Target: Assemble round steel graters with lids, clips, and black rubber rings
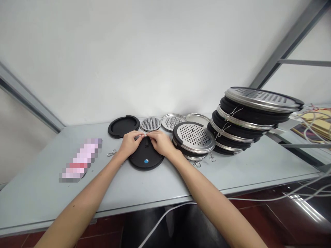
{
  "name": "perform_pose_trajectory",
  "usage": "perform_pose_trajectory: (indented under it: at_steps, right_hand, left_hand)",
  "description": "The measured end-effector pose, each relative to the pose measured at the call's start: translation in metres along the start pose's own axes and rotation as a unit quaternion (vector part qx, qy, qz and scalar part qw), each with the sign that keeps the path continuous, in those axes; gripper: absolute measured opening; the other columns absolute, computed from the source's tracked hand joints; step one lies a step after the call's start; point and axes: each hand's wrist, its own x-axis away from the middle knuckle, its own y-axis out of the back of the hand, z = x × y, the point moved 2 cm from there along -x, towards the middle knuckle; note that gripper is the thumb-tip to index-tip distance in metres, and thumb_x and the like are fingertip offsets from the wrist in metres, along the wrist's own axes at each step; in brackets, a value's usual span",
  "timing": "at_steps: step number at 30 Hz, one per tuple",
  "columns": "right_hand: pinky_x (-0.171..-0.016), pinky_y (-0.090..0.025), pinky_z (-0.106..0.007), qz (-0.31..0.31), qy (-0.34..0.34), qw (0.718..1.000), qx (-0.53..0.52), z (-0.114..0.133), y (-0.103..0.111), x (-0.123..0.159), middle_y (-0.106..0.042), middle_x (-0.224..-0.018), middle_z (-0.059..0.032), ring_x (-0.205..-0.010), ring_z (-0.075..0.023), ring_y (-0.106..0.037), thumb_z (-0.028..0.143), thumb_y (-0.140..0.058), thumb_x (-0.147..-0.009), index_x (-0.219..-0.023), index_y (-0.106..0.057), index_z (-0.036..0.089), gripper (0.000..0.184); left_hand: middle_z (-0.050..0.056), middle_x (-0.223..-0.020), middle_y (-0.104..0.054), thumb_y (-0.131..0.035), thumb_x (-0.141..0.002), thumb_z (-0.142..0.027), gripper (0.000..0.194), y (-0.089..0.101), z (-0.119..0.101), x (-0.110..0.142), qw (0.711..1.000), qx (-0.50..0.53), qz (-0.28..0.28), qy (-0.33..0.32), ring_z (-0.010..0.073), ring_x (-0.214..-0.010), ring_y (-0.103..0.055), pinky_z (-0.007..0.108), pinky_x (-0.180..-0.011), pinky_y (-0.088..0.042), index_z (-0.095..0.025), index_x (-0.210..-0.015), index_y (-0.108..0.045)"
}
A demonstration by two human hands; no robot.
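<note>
A round black disc (146, 163) with a blue-and-white round sticker (146, 161) lies flat on the table under my hands. My left hand (131, 143) reaches over its far left side, thumb and fingers pressed together. From the right, my right hand (160, 142) comes in with its fingers closed, and the fingertips of both hands meet at the disc's far edge. Something small and pale shows between them, too small to name. A short black tab (147, 142) stands out on the disc just below the fingertips.
Behind my hands lie a black ring-shaped cover (123, 126), a slotted metal disc (150, 124) and a perforated metal plate (172, 122). At right are a grater-like round lid (193, 137) and a tall leaning stack (240, 120). Metal clips (112, 153) and a blurred phone-shaped object (81, 160) lie left.
</note>
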Motion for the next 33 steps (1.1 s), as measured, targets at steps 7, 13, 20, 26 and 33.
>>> perform_pose_trajectory:
  at_steps: [7,13,20,26,33]
  right_hand:
    - [-0.095,-0.048,-0.032,-0.007,-0.015,1.0,0.015,-0.002,-0.003,-0.002,-0.074,-0.113,-0.0062,-0.107,-0.0228,-0.065,0.007,-0.049,-0.089,-0.117,-0.071,0.023,0.039]
    - [-0.092,-0.049,-0.032,-0.01,-0.011,1.0,0.023,-0.001,-0.003,-0.004,-0.075,-0.109,-0.0056,-0.103,-0.0223,-0.066,0.009,-0.048,-0.091,-0.12,-0.071,0.025,0.04]
    - [-0.096,-0.048,-0.031,-0.01,-0.027,0.999,0.016,-0.002,-0.003,-0.003,-0.074,-0.114,-0.0065,-0.107,-0.0213,-0.066,0.008,-0.048,-0.09,-0.117,-0.072,0.023,0.039]
    - [-0.097,-0.048,-0.029,0.003,-0.037,0.999,0.015,-0.004,-0.005,-0.004,-0.073,-0.117,-0.0055,-0.109,-0.0191,-0.066,0.008,-0.048,-0.09,-0.117,-0.072,0.022,0.039]
    - [-0.097,-0.047,-0.029,0.026,-0.071,0.996,0.041,-0.001,-0.002,-0.004,-0.072,-0.118,-0.0061,-0.112,-0.0204,-0.065,0.012,-0.05,-0.091,-0.119,-0.071,0.024,0.037]
  left_hand:
    - [0.007,-0.099,-0.076,-0.063,-0.084,-0.022,0.016,-0.002,0.001,0.0,0.998,-0.054,-0.014,-0.015,0.0249,-0.099,-0.068,0.039,-0.094,-0.053,-0.021,-0.09,-0.078]
    - [0.008,-0.108,-0.074,-0.06,-0.086,-0.022,0.02,-0.003,0.001,0.001,0.996,-0.072,-0.018,-0.039,0.0268,-0.111,-0.064,0.043,-0.103,-0.049,-0.022,-0.095,-0.078]
    - [0.014,-0.132,-0.063,-0.052,-0.094,-0.038,0.037,0.003,-0.001,0.005,0.988,-0.116,0.048,-0.092,0.0329,-0.132,-0.049,0.051,-0.111,-0.04,-0.016,-0.116,-0.071]
    - [0.019,-0.134,-0.061,-0.063,-0.085,-0.044,0.051,0.004,-0.012,0.009,0.981,-0.141,0.107,-0.078,0.0345,-0.129,-0.053,0.05,-0.11,-0.042,-0.009,-0.121,-0.066]
    - [0.02,-0.138,-0.057,-0.061,-0.086,-0.036,0.047,-0.007,-0.024,0.013,0.982,-0.17,0.082,-0.027,0.0333,-0.129,-0.053,0.046,-0.11,-0.043,-0.007,-0.123,-0.062]
